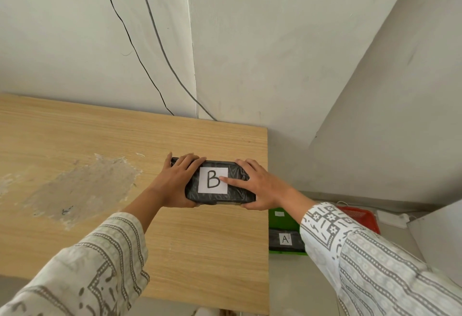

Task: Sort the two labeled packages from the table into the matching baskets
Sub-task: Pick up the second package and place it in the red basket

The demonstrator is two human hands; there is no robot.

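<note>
A black wrapped package with a white "B" label (213,180) sits near the right edge of the wooden table (100,140). My left hand (176,182) grips its left end, and my right hand (260,185) grips its right end with a finger on the label. On the floor to the right of the table stands a green basket (281,219) that holds a black package labeled "A" (286,239). A red basket (360,217) stands just behind it, partly hidden by my right sleeve.
A rough grey patch (82,185) marks the tabletop at left. Two cables (150,65) run down the white wall behind the table. A wall corner closes off the space at right, and a white ledge (435,233) juts out near the red basket.
</note>
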